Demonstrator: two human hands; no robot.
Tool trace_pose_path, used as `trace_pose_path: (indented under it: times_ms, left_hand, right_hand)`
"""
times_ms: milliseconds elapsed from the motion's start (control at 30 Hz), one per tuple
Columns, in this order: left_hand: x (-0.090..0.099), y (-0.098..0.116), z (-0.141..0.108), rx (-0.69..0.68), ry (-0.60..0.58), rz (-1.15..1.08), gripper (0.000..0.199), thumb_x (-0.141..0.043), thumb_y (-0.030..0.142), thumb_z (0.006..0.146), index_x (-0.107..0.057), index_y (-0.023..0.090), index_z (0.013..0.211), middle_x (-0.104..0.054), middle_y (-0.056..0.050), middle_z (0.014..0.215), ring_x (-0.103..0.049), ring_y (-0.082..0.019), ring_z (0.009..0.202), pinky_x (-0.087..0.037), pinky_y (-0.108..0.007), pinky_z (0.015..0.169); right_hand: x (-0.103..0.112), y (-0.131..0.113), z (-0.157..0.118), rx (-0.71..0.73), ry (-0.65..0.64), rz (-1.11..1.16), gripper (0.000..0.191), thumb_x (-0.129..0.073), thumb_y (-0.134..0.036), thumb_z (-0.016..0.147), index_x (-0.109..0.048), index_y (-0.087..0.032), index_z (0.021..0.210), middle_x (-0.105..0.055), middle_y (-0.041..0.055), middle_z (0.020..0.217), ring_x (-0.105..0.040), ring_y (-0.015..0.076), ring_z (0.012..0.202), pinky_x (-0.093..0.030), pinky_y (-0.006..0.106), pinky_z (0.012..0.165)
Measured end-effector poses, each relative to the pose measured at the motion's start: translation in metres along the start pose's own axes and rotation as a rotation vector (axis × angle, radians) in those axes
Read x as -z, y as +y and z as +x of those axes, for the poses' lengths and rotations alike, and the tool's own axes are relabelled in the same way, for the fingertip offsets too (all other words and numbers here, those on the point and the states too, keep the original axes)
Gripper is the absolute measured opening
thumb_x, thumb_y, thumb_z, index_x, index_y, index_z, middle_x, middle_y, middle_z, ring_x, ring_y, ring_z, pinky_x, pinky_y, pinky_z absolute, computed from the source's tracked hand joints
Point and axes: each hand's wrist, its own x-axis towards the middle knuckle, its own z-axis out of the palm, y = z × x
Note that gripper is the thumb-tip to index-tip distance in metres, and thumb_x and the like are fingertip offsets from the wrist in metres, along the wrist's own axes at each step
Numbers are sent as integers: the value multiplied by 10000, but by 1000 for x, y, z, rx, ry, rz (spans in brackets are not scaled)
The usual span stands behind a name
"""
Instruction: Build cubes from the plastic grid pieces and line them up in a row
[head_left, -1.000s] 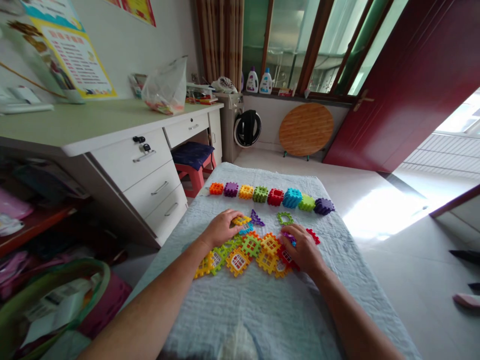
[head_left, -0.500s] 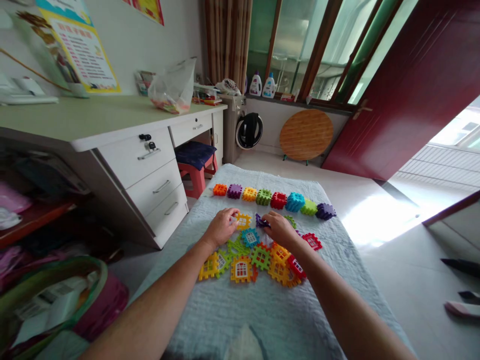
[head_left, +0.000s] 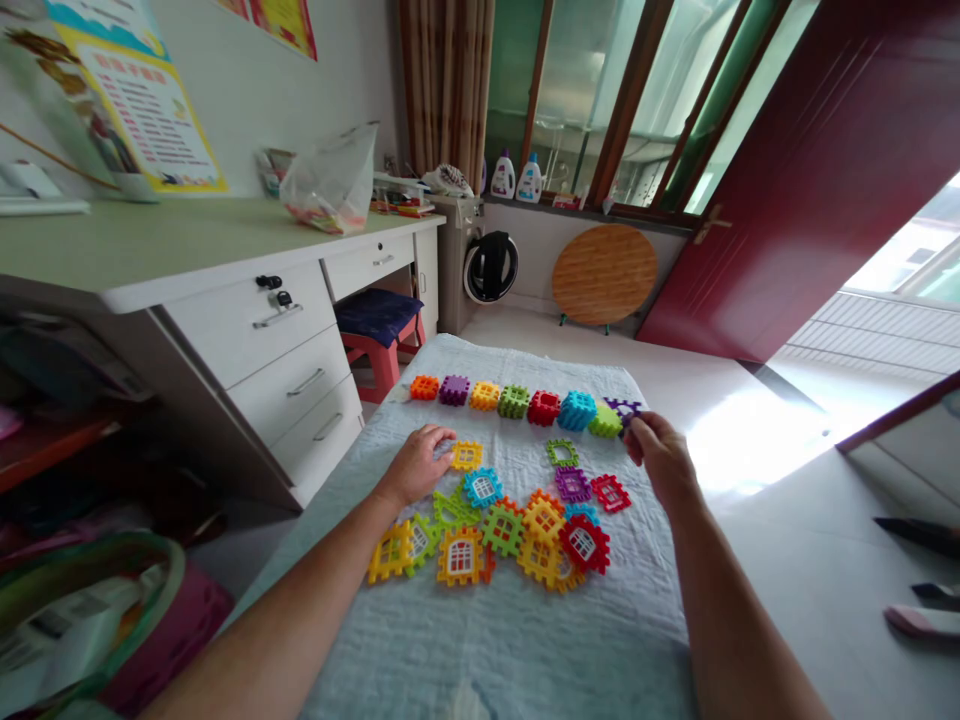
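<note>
My left hand lies on the cloth, fingers slightly curled. Its thumb side is right beside a yellow window tile, and it holds nothing I can see. At the right end of a row of toothed plastic cubes, my right hand pinches a dark purple tile; its fingers hide part of it and the spot behind. A light green cube stands just left of those fingers. Between my arms lie loose tiles, among them a blue one, a purple one, a green frame and a red one.
The tiles and cubes lie on a cloth-covered table. A white desk is to the left, with a stool beneath it. A basket stands at lower left. Farther back are a washing machine and a round wooden board.
My right hand has moved right and away from me, from the middle of the table to the row's right end, carrying the purple tile. My left hand stays by the yellow tile.
</note>
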Motion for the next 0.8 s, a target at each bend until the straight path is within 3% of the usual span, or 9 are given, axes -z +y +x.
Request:
trace_pose_path:
  times_ms: [100, 200, 567, 800]
  left_hand:
    - [-1, -3, 0, -18, -11, 14, 252, -556, 205, 745, -630, 169, 982, -620, -76, 1014, -584, -231, 969, -464, -392, 929]
    - [-2, -7, 1, -26, -21, 15, 246, -553, 239, 757, -631, 177, 982, -618, -69, 1012, -589, -228, 954, -470, -384, 917]
    - [-1, -11, 2, -26, -31, 9, 245, -556, 283, 761, -635, 186, 972, -623, -60, 1003, -599, -225, 953, -473, -370, 904]
    - [-1, -10, 2, -36, -24, 11, 237, -554, 278, 758, -639, 192, 962, -629, -56, 1000, -601, -221, 943, -474, -369, 900]
  right_hand:
    - [29, 13, 8, -50, 244, 226, 290, -636, -445, 719, -535, -200, 835, -451, -101, 406, -317, 66, 307, -218, 180, 299]
    - [41, 25, 11, -91, 327, 285, 311, -666, -434, 677, -539, -191, 823, -445, -105, 404, -317, 56, 313, -225, 166, 293]
    - [31, 62, 20, -77, 278, 4, 499, -574, -509, 730, -562, -152, 1079, -460, -108, 449, -364, 77, 375, -293, 203, 384]
    - [33, 73, 26, -75, 286, -130, 612, -549, -556, 736, -541, -130, 1174, -560, -66, 500, -436, 108, 418, -354, 237, 460]
